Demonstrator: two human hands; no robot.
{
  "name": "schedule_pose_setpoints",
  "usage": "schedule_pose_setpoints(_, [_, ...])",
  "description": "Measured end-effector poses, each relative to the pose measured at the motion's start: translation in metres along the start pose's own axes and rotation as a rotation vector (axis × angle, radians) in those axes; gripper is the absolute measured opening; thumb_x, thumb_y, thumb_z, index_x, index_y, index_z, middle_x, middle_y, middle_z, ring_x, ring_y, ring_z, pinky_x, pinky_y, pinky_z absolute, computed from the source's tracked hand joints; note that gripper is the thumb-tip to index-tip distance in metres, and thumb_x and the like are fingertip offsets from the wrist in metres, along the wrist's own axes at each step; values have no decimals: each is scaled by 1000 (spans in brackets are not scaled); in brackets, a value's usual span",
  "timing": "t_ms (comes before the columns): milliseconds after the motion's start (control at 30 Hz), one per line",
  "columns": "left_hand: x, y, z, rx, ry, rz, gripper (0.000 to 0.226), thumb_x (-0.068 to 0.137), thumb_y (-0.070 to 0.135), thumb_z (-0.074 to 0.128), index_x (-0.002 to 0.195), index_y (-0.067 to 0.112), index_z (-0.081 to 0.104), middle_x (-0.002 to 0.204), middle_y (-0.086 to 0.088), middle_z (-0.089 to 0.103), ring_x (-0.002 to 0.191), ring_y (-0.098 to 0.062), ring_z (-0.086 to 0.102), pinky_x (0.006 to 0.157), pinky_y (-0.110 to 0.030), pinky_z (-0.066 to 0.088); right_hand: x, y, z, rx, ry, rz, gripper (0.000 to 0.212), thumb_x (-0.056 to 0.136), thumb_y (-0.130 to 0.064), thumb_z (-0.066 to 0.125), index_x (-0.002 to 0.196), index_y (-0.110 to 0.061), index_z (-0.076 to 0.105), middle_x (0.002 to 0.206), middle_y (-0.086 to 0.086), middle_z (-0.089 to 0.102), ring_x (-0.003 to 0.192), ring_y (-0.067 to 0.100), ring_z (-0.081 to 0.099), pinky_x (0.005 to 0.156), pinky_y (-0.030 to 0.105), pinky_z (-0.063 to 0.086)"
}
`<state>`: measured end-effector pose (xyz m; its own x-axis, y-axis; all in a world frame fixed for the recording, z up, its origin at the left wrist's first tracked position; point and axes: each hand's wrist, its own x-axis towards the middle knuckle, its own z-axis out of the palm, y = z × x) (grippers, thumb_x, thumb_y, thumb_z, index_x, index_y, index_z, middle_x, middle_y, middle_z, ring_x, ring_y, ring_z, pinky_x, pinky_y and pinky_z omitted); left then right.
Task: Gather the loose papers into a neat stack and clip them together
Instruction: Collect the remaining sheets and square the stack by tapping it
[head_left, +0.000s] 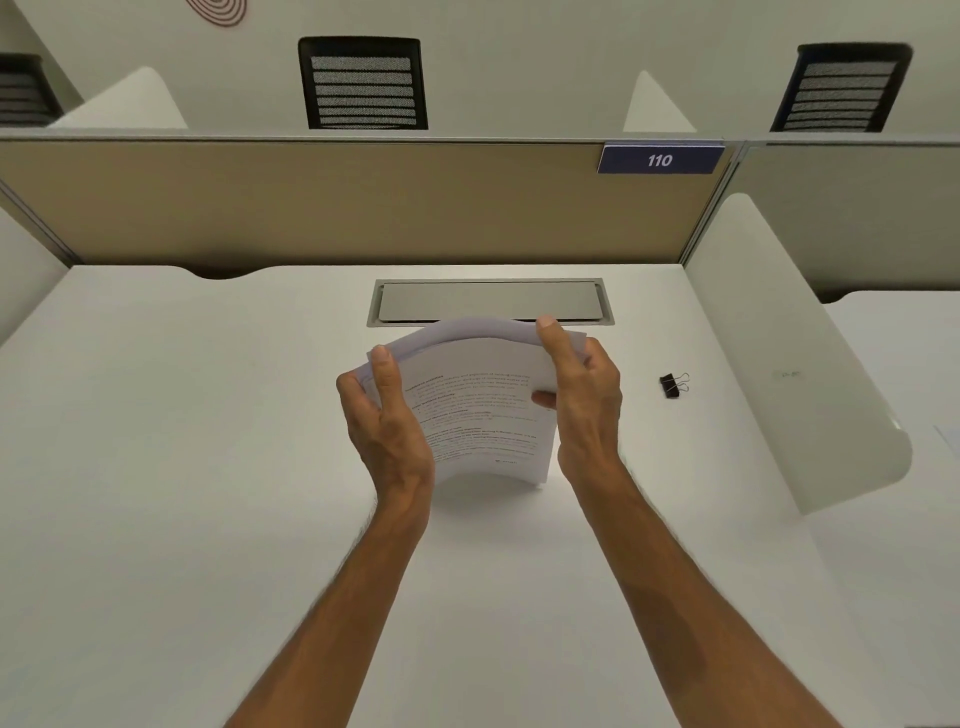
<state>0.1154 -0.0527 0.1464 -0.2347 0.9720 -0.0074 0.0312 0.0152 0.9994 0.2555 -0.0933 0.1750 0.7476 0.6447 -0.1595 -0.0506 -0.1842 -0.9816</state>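
A stack of printed white papers (480, 410) stands upright on its lower edge on the white desk (208, 467), bowed toward me. My left hand (382, 415) grips the stack's left side with the thumb near the top. Along the right side my right hand (582, 395) holds it, thumb over the top edge. The top edges of the sheets are slightly uneven. A black binder clip (671, 385) lies on the desk to the right of my right hand, apart from the papers.
A grey cable hatch (491, 301) is set into the desk just behind the papers. A tan partition (337, 202) with a blue "110" sign (660, 160) closes the back. A white side divider (789, 364) stands on the right. Black chairs show beyond the partition.
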Motion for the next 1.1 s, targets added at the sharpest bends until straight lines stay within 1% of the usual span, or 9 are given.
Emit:
schedule_pose_setpoints(200, [5,2,5,28,46,-21,16,99,61,38,95,46,42,112,-4,61,100,-21,63,73,-33,58,1,3,-2,-10,9,-23,46,91,-57,61,104,-13,64,82,-4,68,72,10,65,73,41,65])
schedule_pose_setpoints(333, [10,-4,3,84,-57,6,24,97,65,35,105,42,36,116,-5,59,105,-24,62,81,-41,61,4,8,-5,-29,-77,-64,56,77,-62,73,107,-16,62,97,3,70,89,22,70,74,42,64])
schedule_pose_setpoints(433, [13,-18,-9,146,-179,65,23,102,41,49,118,41,32,125,-3,55,112,-22,60,84,-39,60,10,18,-15,-33,-216,-138,52,74,-33,84,117,-16,59,109,7,69,98,24,69,78,37,64])
schedule_pose_setpoints(533, [18,-39,-23,294,-214,87,28,103,14,48,126,27,38,122,0,58,110,-24,61,82,-32,55,18,28,-22,-144,-251,-199,48,80,-8,77,124,-15,58,113,9,69,98,19,66,84,37,62])
schedule_pose_setpoints(633, [24,-55,-29,400,-251,38,22,105,12,43,125,19,44,119,-2,60,103,-22,61,75,-23,48,30,45,-26,-182,-282,-156,46,83,-2,73,125,-16,59,114,6,71,102,20,67,91,41,60])
schedule_pose_setpoints(733, [29,-70,-31,437,-343,29,22,105,13,42,126,21,43,123,-2,59,109,-23,60,83,-31,51,40,66,-27,-233,-368,-75,49,82,3,66,126,-18,59,116,5,70,108,25,66,93,48,58])
schedule_pose_setpoints(800, [31,-78,-31,456,-367,26,20,105,12,41,124,19,44,123,-3,59,111,-25,60,84,-34,54,42,78,-23,-262,-412,-53,45,89,2,59,131,-16,57,122,6,67,113,28,64,92,46,59])
schedule_pose_setpoints(933, [29,-78,-29,428,-310,64,23,103,5,41,122,16,47,114,-2,61,103,-23,61,73,-20,49,44,92,-19,-187,-354,-83,36,97,1,53,130,-10,60,122,8,69,106,26,69,87,43,61])
schedule_pose_setpoints(1100, [23,-82,-31,341,-337,42,19,102,10,50,113,23,41,118,-4,56,106,-18,59,90,-34,55,42,103,-26,-74,-388,-76,43,93,4,61,133,-12,59,122,10,68,109,28,66,81,40,62])
